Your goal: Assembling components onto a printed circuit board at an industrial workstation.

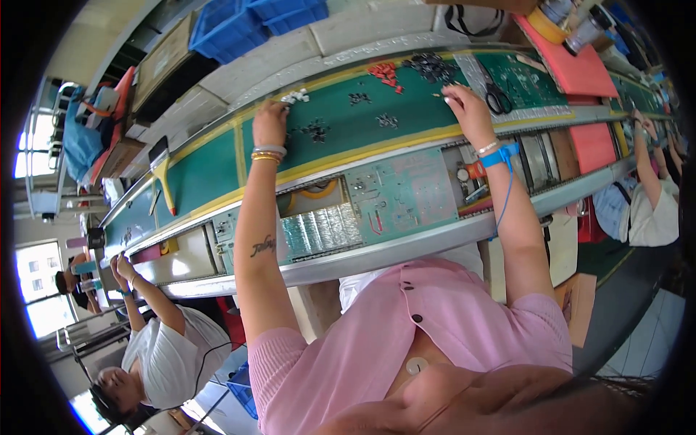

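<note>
Your L hand (270,125) is at the white components (296,96) on the green tabletop (423,118); your R hand (467,109), well apart from it, is near the big black component pile (433,67). Can't tell if either's gripping. White pcs prob. light, stiff, slippery; pinch by sides. Qty: 1 white pile, 1 big black, 1 red component pile (384,73), 3 small dark clusters (315,131), 1 pr. scissors (498,99).

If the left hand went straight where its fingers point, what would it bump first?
Probably the loose pile of small white pieces, just ahead of the left hand; whether they touch is unclear from this view.
</note>
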Motion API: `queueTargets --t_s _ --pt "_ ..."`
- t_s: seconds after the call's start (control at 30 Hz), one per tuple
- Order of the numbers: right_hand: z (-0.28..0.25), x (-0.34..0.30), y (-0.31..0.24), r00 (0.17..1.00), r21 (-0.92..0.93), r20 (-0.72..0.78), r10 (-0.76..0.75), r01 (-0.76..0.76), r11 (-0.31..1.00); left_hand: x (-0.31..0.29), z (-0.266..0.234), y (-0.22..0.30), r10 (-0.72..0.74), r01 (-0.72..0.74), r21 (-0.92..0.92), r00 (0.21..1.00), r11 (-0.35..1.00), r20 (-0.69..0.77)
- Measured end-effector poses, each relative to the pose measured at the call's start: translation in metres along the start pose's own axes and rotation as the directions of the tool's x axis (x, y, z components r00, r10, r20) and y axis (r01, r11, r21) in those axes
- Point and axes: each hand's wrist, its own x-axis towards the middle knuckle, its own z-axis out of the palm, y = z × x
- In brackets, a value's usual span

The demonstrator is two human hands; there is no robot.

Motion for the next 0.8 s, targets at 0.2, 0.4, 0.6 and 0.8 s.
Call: queueTargets --t_s 0.2,0.4,0.6,0.8 --pt "-0.017 0.001 -0.038 0.989 0.185 0.092 0.117 -0.133 0.974 -0.023 -0.044 0.07 -0.099 0.115 -0.286 0.993 0.951 0.071" --pt "-0.027 -0.018 -0.069 0.989 0.351 0.148 -0.02 -0.034 0.936 -0.099 -0.051 0.131 0.031 0.092 -0.411 0.959 0.907 0.282" --pt "-0.029 -0.039 -0.07 0.975 0.386 0.219 -0.019 -0.069 0.92 -0.11 -0.038 0.136 0.115 -0.029 -0.311 0.958 0.95 0.262" --pt "-0.025 -0.049 -0.06 0.974 0.391 0.219 0.051 -0.136 0.91 -0.109 -0.03 0.138 0.259 -0.229 -0.157 0.942 0.961 0.212"
